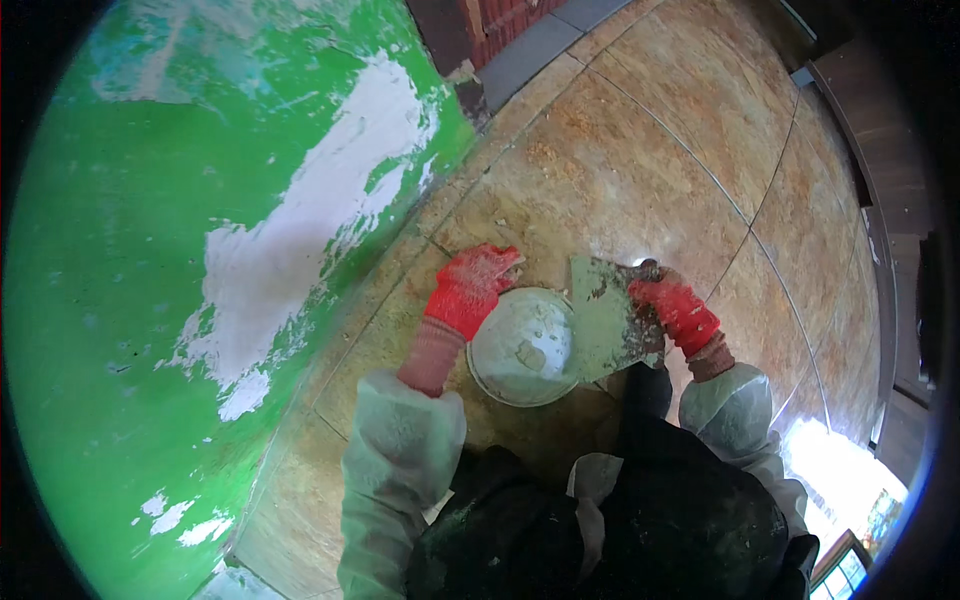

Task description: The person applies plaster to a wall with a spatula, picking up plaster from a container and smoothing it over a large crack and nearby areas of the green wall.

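A wide putty-smeared trowel (608, 318) is clamped in the right hand (672, 308) over the bucket (522, 346) on the tiled floor (640, 150), whose rim is gripped by left-hand fingers (490, 265); putty could be dripped if tilted.

Both hands (468, 290) wear plaster-dusted red gloves with ribbed cuffs, pale grey-green sleeves.

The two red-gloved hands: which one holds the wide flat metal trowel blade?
The right hand holds the wide putty-smeared metal trowel blade. The left hand has no such blade; it rests at the rim of the round grey putty bucket.
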A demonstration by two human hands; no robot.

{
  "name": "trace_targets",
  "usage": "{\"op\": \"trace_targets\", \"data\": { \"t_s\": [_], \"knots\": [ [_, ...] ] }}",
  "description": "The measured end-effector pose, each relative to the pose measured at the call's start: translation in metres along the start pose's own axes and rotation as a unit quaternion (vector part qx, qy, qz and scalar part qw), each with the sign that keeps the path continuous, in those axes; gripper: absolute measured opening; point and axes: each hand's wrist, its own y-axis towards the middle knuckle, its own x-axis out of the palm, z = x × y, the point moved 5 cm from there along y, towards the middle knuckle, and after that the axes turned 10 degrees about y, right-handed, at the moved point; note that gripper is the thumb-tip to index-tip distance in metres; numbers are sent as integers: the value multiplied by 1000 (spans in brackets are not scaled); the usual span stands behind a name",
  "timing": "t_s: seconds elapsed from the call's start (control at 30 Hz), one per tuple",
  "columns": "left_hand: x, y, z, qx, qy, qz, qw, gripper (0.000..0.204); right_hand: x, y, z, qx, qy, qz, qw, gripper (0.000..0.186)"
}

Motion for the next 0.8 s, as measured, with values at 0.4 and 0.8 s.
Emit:
{"op": "trace_targets", "data": {
  "t_s": [0.4,0.8],
  "knots": [
    [33,47,-52,-127,-44,-76,988,28,-11,-18,-8,-19,135,22,990,27],
    [16,12,0,-20,-51,-90,994,23,3,-30,-6,12,132,-22,991,19]
  ]
}}
